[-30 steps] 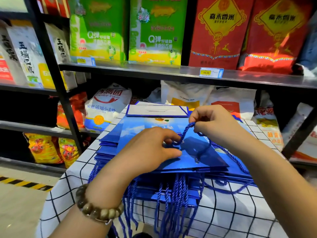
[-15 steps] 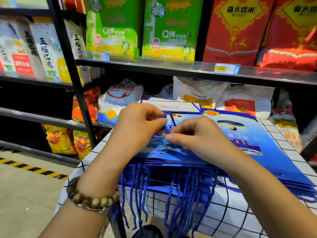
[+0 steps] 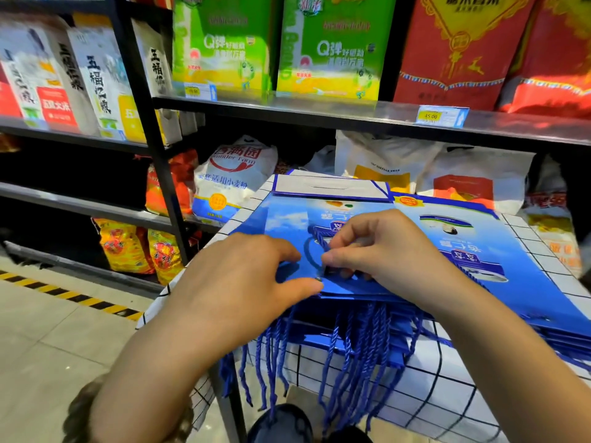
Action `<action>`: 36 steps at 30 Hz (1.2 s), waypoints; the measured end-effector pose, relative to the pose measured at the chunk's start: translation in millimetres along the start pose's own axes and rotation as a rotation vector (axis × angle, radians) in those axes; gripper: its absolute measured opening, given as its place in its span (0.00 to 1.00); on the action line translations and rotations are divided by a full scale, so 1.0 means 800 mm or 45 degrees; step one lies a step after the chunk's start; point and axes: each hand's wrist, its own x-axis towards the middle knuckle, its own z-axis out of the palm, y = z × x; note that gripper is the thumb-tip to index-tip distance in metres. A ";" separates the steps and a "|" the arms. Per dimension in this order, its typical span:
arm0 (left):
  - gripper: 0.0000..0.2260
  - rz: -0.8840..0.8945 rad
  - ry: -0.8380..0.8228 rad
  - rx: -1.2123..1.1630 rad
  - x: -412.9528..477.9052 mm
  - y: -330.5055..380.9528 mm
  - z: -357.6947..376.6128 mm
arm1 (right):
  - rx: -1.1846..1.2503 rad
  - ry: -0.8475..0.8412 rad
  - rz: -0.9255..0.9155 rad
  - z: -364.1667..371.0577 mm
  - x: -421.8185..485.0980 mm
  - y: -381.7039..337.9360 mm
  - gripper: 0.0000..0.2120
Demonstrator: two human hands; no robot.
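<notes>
A stack of flat blue paper gift bags [image 3: 287, 215] lies on a table under a white checked cloth [image 3: 447, 385]. Several blue rope handles [image 3: 361, 350] hang over the table's front edge. My left hand [image 3: 243, 282] rests on the near edge of the top bag, thumb by a metal eyelet [image 3: 319, 278]. My right hand [image 3: 383, 251] pinches a blue cord [image 3: 315, 241] right at that eyelet, and the cord loops up across the bag. A second stack of blue bags [image 3: 499, 266] lies to the right.
Black metal shelves [image 3: 319, 113] stand just behind the table with green boxes [image 3: 332, 49], red bags [image 3: 463, 49] and white flour sacks [image 3: 233, 177]. A yellow-black hazard stripe [image 3: 73, 298] crosses the tiled floor on the left. A dark shoe [image 3: 281, 423] shows below the table.
Both hands came down to the near edge of the top bag. My right hand went from holding the cord high to pinching it at the eyelet. The camera shifted closer.
</notes>
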 end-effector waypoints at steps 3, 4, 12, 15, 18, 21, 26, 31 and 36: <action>0.23 0.026 0.020 0.043 0.000 -0.002 0.002 | 0.021 0.000 -0.028 0.004 -0.001 -0.001 0.08; 0.22 0.033 0.028 0.051 0.000 -0.002 0.002 | 0.010 0.004 -0.040 0.006 -0.001 0.000 0.08; 0.18 0.072 0.071 0.025 0.004 -0.003 0.003 | -0.050 -0.012 -0.037 0.002 0.001 -0.001 0.08; 0.19 0.075 0.066 0.029 0.004 -0.005 0.006 | -0.085 -0.075 -0.021 -0.002 0.000 -0.003 0.08; 0.19 0.071 0.072 0.025 0.004 -0.006 0.007 | -0.098 -0.128 -0.011 -0.006 0.002 -0.005 0.08; 0.19 0.060 0.102 0.011 0.004 -0.006 0.009 | -0.176 -0.159 -0.034 -0.006 0.005 -0.005 0.08; 0.19 0.022 0.167 -0.030 0.002 -0.005 0.010 | -0.341 -0.158 -0.124 -0.009 0.010 -0.006 0.10; 0.19 0.024 0.217 -0.041 0.002 -0.004 0.012 | -0.526 -0.233 -0.184 -0.022 0.011 -0.015 0.10; 0.26 0.044 0.222 -0.034 0.002 -0.003 0.014 | -0.621 -0.311 -0.171 -0.018 0.011 -0.014 0.10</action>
